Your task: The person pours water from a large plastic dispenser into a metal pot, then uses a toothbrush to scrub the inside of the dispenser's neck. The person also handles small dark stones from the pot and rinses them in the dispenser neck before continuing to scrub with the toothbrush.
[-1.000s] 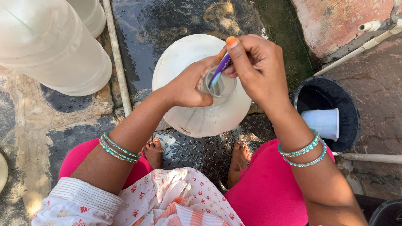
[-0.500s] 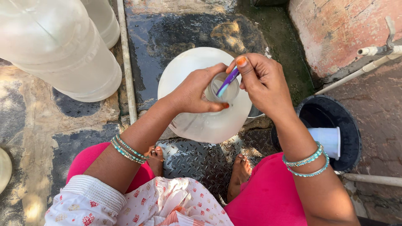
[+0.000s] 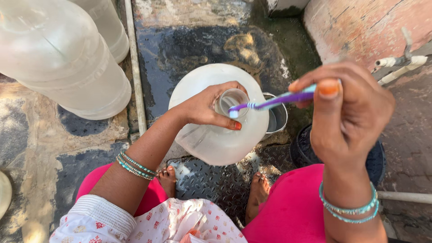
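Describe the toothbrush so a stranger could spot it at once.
Find the big clear jug standing between the person's feet. The left hand grips its neck; just above the opening, the right hand holds the toothbrush, the only purple thing there.

No labels, signs or screens are showing. Only containers: a clear, unlabelled plastic water jug (image 3: 216, 130) is sitting upright on the wet floor. Two more big translucent jugs (image 3: 58, 58) are lying to its left, beyond the thin pipe (image 3: 135, 67).

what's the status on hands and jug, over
Left hand grips jug neck. Right hand holds toothbrush, bristles at the mouth. Nothing in the way.
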